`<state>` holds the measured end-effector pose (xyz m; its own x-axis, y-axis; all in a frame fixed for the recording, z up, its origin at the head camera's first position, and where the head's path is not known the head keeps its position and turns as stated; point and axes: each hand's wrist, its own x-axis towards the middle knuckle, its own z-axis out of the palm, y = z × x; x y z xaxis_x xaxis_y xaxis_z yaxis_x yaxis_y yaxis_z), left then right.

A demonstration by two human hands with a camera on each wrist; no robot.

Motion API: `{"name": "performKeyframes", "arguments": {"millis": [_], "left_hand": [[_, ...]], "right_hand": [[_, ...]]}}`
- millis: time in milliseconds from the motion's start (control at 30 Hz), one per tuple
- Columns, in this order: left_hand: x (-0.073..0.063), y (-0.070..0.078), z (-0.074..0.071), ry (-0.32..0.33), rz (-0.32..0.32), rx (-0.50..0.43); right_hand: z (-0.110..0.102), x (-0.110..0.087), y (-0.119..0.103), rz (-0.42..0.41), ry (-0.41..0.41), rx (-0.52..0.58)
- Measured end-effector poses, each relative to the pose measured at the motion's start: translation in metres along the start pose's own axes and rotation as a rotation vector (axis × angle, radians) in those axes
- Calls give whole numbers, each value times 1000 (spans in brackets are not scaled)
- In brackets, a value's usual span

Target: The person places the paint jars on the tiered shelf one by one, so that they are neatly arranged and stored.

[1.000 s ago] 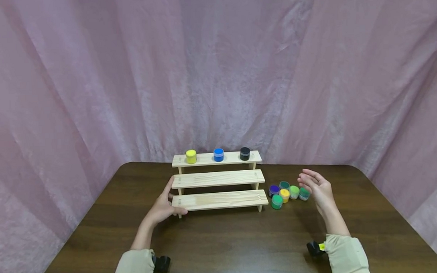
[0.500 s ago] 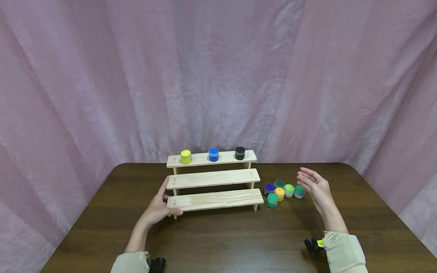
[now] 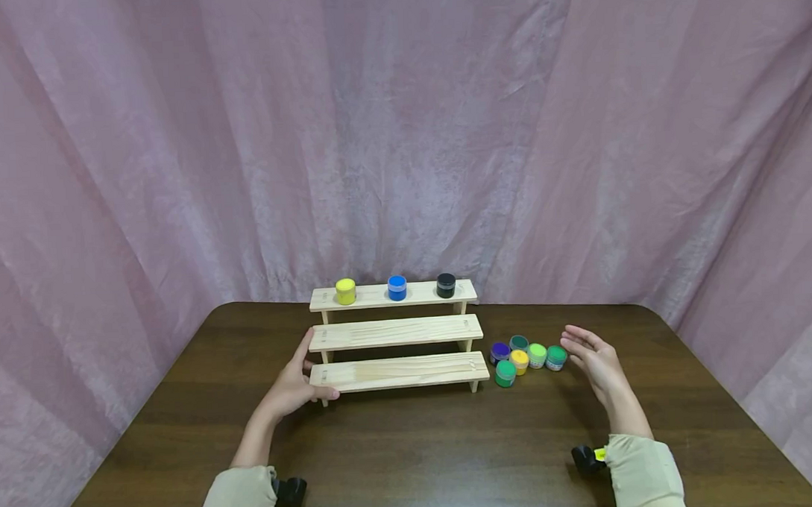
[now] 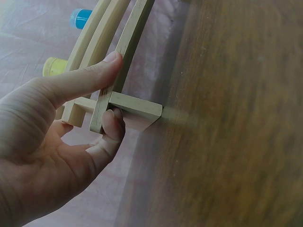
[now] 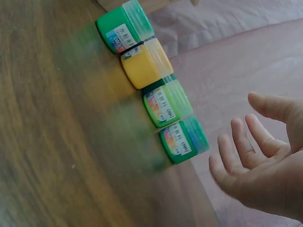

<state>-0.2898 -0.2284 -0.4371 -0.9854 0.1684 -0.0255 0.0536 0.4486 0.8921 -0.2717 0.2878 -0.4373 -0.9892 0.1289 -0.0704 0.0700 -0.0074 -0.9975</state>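
A three-step wooden display rack (image 3: 397, 331) stands on the table. My left hand (image 3: 292, 384) grips its left end, the thumb over the bottom step and the fingers (image 4: 111, 135) curled at the side. On the top step sit a yellow paint jar (image 3: 345, 291), a blue paint jar (image 3: 397, 288) and a black paint jar (image 3: 446, 285). Right of the rack several paint jars cluster, among them a purple one (image 3: 500, 353), a yellow-orange one (image 5: 147, 64) and a light green one (image 5: 168, 104). My right hand (image 3: 596, 362) hovers beside the rightmost green jar (image 5: 182, 141), holding nothing, fingers loosely bent.
The brown wooden table (image 3: 413, 447) has rounded far corners. A pink curtain (image 3: 402, 134) hangs close behind the table and the rack. Another green jar (image 3: 506, 373) stands nearest the front of the cluster.
The head view has shifted slightly, so the rack and jars sit further left. My right hand has lowered slightly and moved a little right. The left hand keeps its grip on the rack.
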Motion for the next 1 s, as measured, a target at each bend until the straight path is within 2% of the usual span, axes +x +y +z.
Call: {"name": "performKeyframes", "arguments": {"millis": [100, 233, 367, 533, 767, 1000], "left_hand": [[-1, 0, 0, 3, 1, 4], [-2, 2, 1, 7, -4, 7], [-2, 3, 1, 3, 1, 10], [-3, 3, 1, 8, 20, 19], [-4, 2, 3, 6, -12, 11], [-3, 2, 2, 3, 40, 2]], "right_hand": [[-1, 2, 5, 46, -5, -55], [-1, 4, 10, 99, -54, -123], [-3, 5, 13, 117, -94, -165], [-3, 6, 15, 109, -112, -159], [-5, 8, 24, 116, -133, -142], [-4, 8, 27, 114, -143, -136]]}}
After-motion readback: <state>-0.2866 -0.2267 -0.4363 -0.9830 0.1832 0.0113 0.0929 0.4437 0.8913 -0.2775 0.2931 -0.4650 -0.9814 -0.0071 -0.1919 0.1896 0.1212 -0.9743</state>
